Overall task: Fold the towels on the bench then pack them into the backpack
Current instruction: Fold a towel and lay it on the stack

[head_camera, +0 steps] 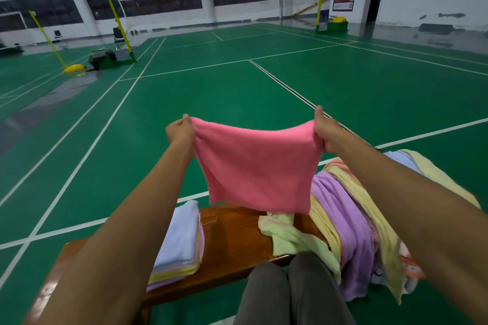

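A green court floor with white lines stretches far out beyond both hands, toward net posts and a white wall with dark windows. Below the hands runs a brown wooden bench, set crosswise in front of the person's grey-trousered knees.

Under and behind the right forearm, a loose heap of unfolded towels in purple, yellow, peach and pale blue covers the bench's right end and hangs over its near edge. A light green towel lies crumpled at the heap's left side, directly beneath the raised cloth. Beneath the left forearm sits a neat stack of folded towels, pale blue on top with yellow and purple layers below. No backpack shows anywhere in view.

Between the two hands hangs a pink towel, held up in the air above the bench and spread flat, its top edge sagging slightly in the middle and its lower edge clear of the wood. The left hand pinches the top left corner with curled fingers. The right hand grips the top right corner, thumb pointing up.
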